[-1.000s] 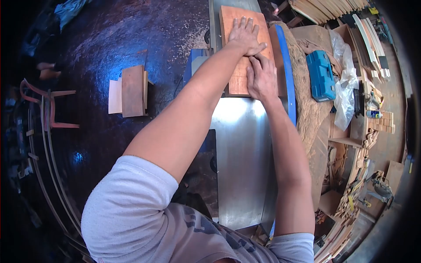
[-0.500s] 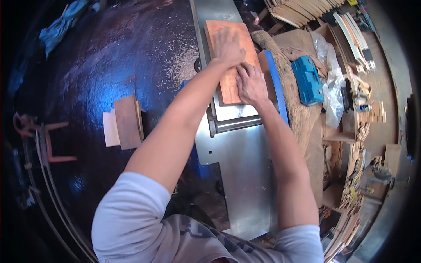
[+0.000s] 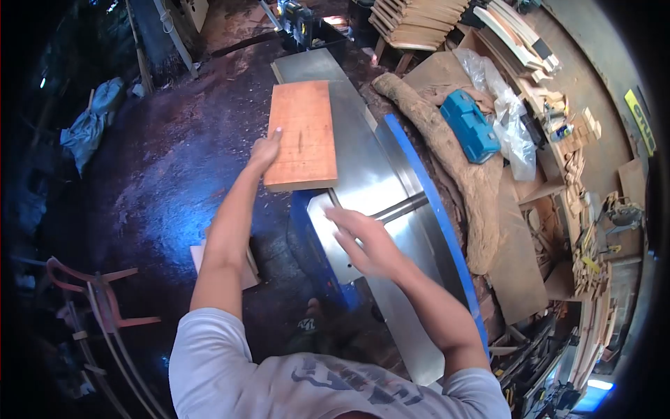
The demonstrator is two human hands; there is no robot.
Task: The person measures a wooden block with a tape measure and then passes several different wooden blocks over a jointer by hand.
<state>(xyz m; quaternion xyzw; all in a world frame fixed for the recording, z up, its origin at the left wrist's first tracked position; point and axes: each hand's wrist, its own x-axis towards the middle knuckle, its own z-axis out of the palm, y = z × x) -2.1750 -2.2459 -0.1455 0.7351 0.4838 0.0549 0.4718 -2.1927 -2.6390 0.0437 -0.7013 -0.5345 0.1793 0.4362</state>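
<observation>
A thick reddish-brown wooden board [image 3: 301, 136] is above the far left part of a jointer's metal bed [image 3: 366, 164], its near end raised or overhanging the edge. My left hand [image 3: 266, 150] grips the board's left edge, thumb on the top face and the other fingers hidden beneath. Nearer to me, my right hand [image 3: 370, 241] hovers off the board over the shiny metal, fingers apart and holding nothing. The dark slot [image 3: 401, 207] across the bed lies just beyond that hand.
Along the jointer's right side runs a blue edge [image 3: 440, 209]. Past it lie a long rough log [image 3: 436, 153], a teal tool case [image 3: 469, 126] and clear plastic sheeting [image 3: 513, 129]. Stacked wood strips [image 3: 412, 21] stand farther back. A reddish chair frame [image 3: 105, 300] is at lower left.
The board has shifted left and turned, now in my left hand's grip at its edge. Both hands were flat on its top; my right hand has come off toward me. The view has swung.
</observation>
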